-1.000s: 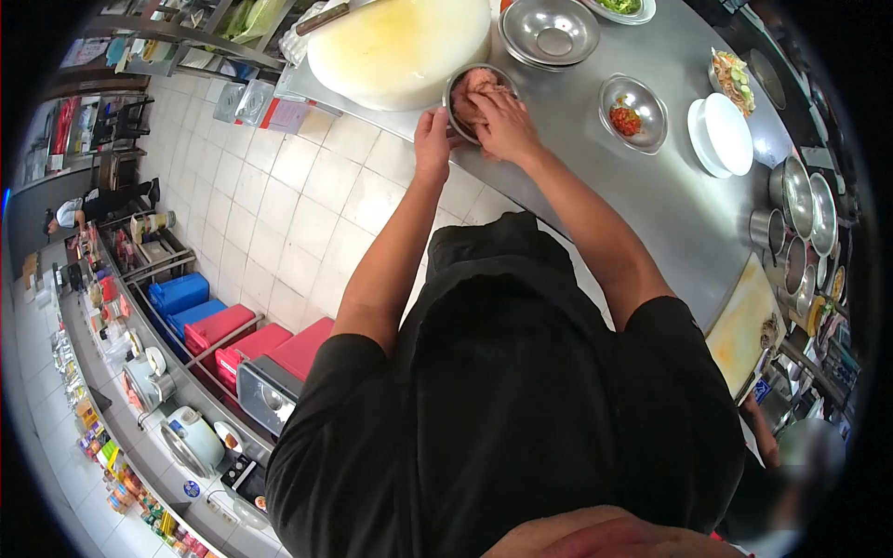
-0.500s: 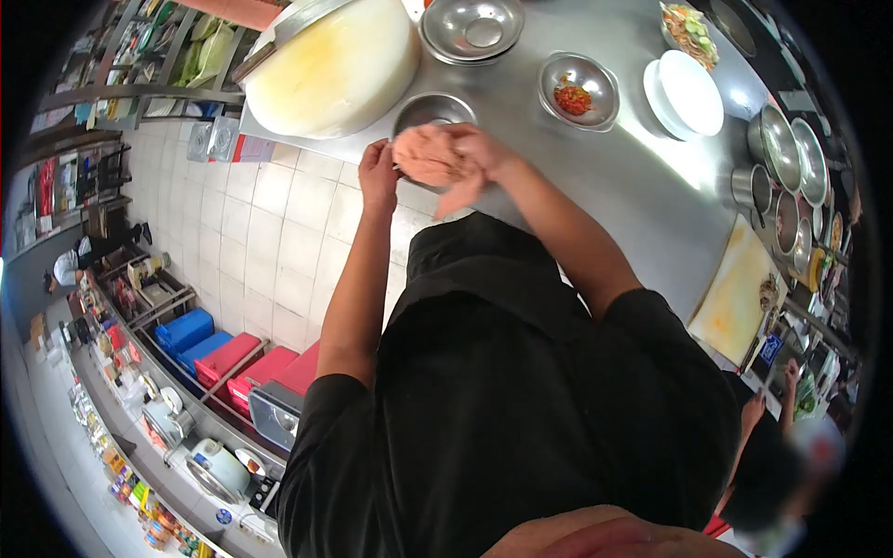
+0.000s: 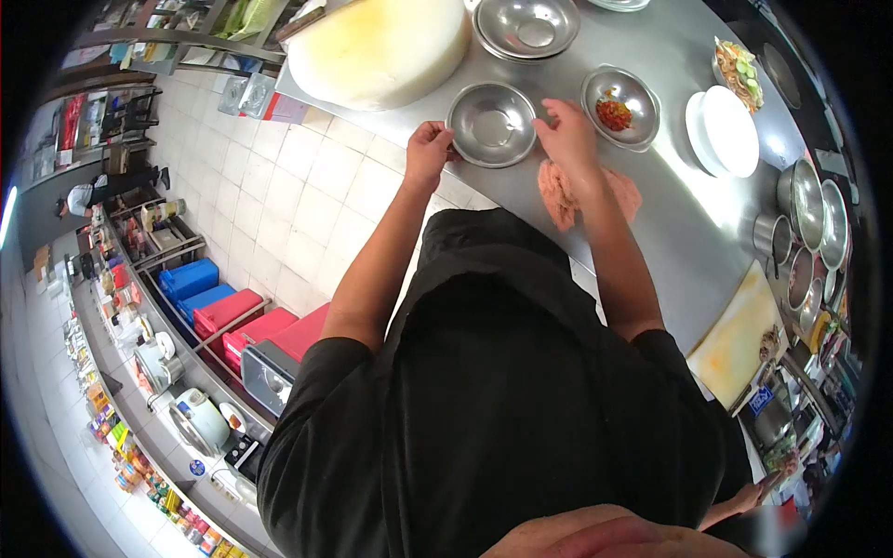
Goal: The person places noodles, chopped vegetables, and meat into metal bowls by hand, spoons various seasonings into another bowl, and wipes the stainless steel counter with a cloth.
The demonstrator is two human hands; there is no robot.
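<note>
A metal bowl [image 3: 493, 126] sits near the front edge of the steel table, with nothing in it but reflections. My left hand [image 3: 429, 153] is closed, its fingertips pinching the bowl's left rim. On the other side, my right hand [image 3: 566, 141] is open with fingers apart, its fingertips close to the right rim; whether they touch it I cannot tell. An orange cloth [image 3: 558, 197] lies crumpled on the table beneath my right wrist, partly hidden by it. Just beyond that hand stands a second metal bowl [image 3: 642, 98] holding chopped red food [image 3: 614, 115].
A thick round chopping block [image 3: 377, 56] stands at the left, beside stacked metal bowls [image 3: 526, 28]. White bowls [image 3: 730, 133] and a dish of sliced vegetables [image 3: 739, 74] are at the right. A rectangular cutting board [image 3: 730, 339] lies lower right, near another person's hand [image 3: 749, 498].
The orange cloth has left my right hand and now lies on the table. My right hand has moved right, to the bowl's far side. The view has shifted left.
</note>
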